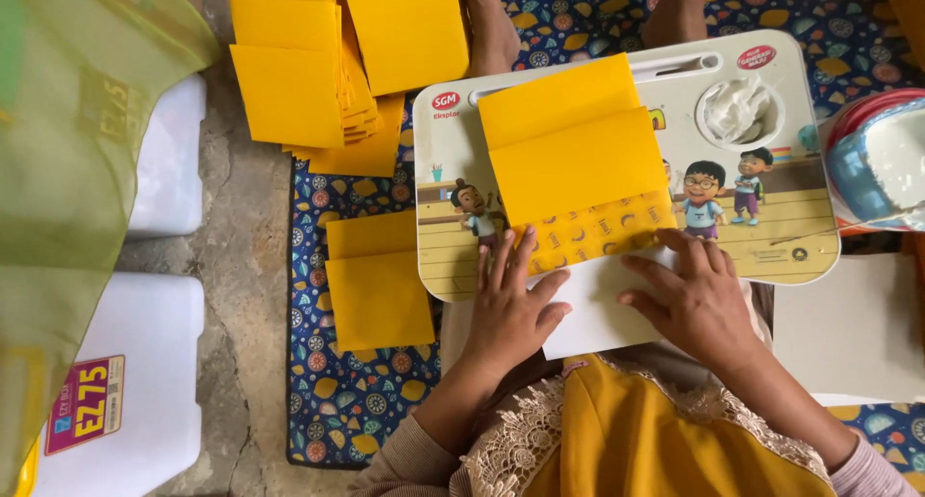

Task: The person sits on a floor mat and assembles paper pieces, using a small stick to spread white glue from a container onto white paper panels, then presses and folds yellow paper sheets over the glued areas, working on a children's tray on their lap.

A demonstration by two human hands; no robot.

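Both hands flat on a white sheet (602,309) that lies under the lower edge of a yellow envelope (576,165) on a lap tray (771,218). Left hand (509,309): fingers spread and pressed down, gripping nothing. Right hand (696,295): fingers extended, tips on the sheet's top edge just where the patterned flap (593,237) of the envelope ends. Nothing clenched.

Doing this step well, as I judge it: keep the left palm as the anchor so the sheet doesn't skate, let the right fingertips line up the edge square with the flap, then press outward from the middle to avoid a skewed crease.

Counts:
- Envelope in work: 1, open, on the tray.
- Finished pair on the patterned mat (347,401), left of the tray: 2 yellow envelopes (379,285), overlapping.
- Stack of envelopes (318,73) at top left: several fanned piles, edges overlap too much to count, at least 5.
- White sheets: 1 under the hands, one larger white board (848,328) to the right.
- Tray cup hole holds 1 crumpled tissue (737,110).
- Bowl (882,160) at right edge: 1.
- White plastic boxes (145,362) at left: 2.
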